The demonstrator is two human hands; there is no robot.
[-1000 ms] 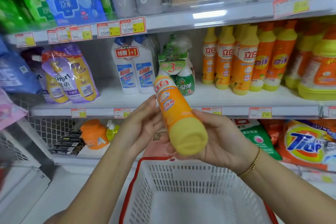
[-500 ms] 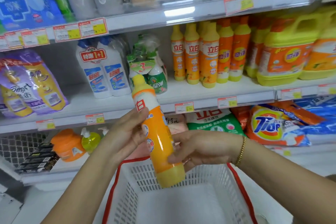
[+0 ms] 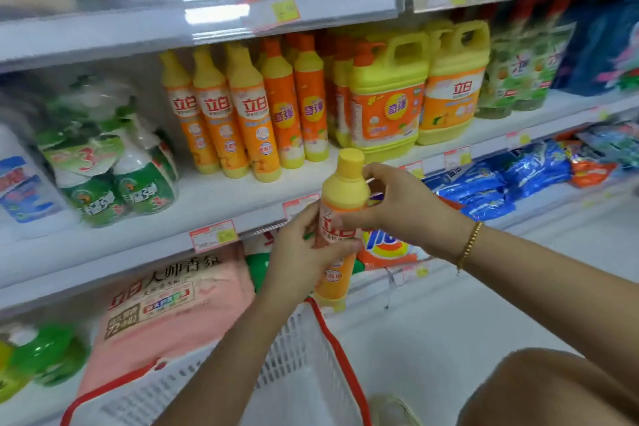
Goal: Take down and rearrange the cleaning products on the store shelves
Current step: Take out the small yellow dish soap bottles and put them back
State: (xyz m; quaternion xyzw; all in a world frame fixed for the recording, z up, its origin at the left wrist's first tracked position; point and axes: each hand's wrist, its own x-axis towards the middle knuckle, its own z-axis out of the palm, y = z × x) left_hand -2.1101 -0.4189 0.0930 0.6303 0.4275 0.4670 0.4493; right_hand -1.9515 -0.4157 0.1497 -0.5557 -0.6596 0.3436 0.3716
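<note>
head cam, the only view I get | worn high, faces forward and down | close to the middle shelf [image 3: 214, 195], basket [image 3: 311, 366] at bottom edge | shelves slant; left side blurred, perhaps lens smear

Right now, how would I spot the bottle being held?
Find the middle shelf with its row of orange dish soap bottles. In front, above the white basket, is the held bottle, orange with a yellow cap. Only it is off the shelf, gripped by the left hand and right hand.

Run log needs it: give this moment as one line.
left hand grips orange bottle at label | right hand holds its yellow shoulder | bottle upright | basket below hands
</note>
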